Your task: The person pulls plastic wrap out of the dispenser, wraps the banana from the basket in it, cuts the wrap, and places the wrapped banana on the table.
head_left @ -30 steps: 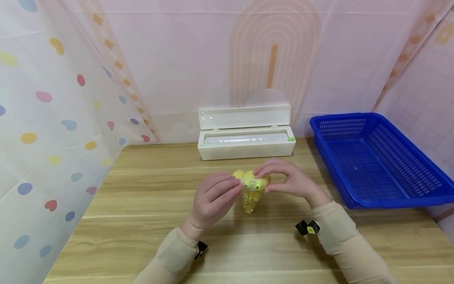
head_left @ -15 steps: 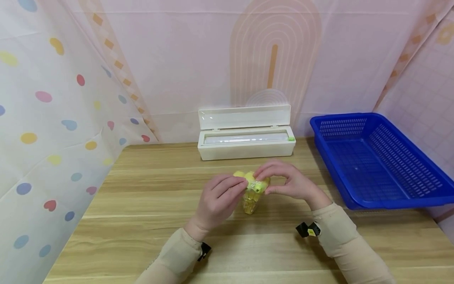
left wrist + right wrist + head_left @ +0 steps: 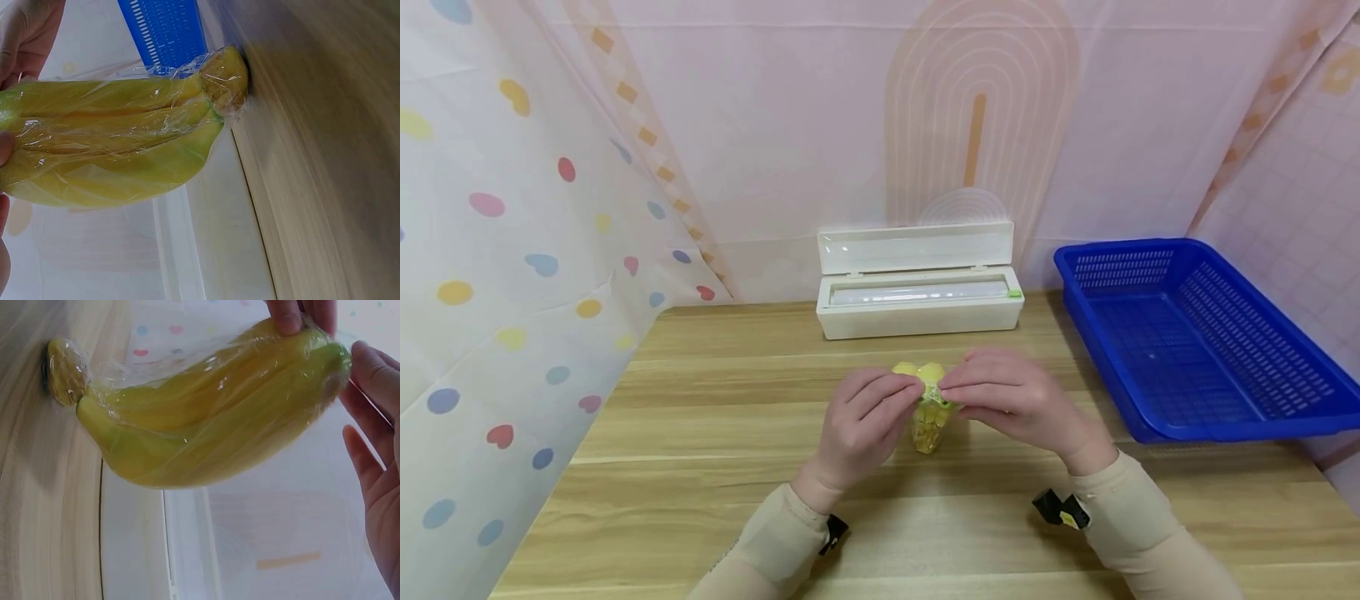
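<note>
The left hand (image 3: pixel 857 429) pinches the top of a bunch of bananas (image 3: pixel 928 412) wrapped in clear film, its fingertips curled against the upper end. The right hand (image 3: pixel 1011 398) meets it from the other side, fingers bent over the same end and gripping the film there. The bananas stand upright between the two hands, the stem end resting on the wooden table (image 3: pixel 715 467), near the middle of it; the wrist views show the film drawn tight over the yellow skins and the stem pressed to the wood. Behind them sits a white wrap dispenser (image 3: pixel 919 292) with its lid raised. A blue basket (image 3: pixel 1195 342) stands to the right, well apart.
</note>
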{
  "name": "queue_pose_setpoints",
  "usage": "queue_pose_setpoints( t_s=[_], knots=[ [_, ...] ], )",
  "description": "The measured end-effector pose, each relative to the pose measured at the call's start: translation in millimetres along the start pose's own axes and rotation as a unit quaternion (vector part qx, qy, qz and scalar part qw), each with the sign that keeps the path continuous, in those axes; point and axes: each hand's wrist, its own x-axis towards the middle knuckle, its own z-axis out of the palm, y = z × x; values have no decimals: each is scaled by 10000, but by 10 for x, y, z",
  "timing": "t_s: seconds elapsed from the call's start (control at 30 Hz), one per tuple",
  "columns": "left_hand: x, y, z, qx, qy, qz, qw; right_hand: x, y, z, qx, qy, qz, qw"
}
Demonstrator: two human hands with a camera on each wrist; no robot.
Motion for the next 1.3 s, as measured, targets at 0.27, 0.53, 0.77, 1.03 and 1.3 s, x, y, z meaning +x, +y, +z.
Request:
queue_pose_setpoints(
  t_s=[0.27,0.53,0.77,1.03,1.3],
  knots=[
    [0,10,0,-121,-34,-4,9999,-12,11,32,-398,-206,49,9990],
    [-9,11,-4,-173,-77,-25,9998,-66,132,54,89,-276,253,9993],
    [-21,11,-19,-141,-161,-125,9997,-136,204,70,269,-356,456,9980],
    [-27,5,-33,-301,-218,-331,9988,-178,225,85,343,-449,943,9939],
    [-30,-49,-54,-382,-1,-582,9976,-249,185,78,365,-455,2062,9768]
  ],
)
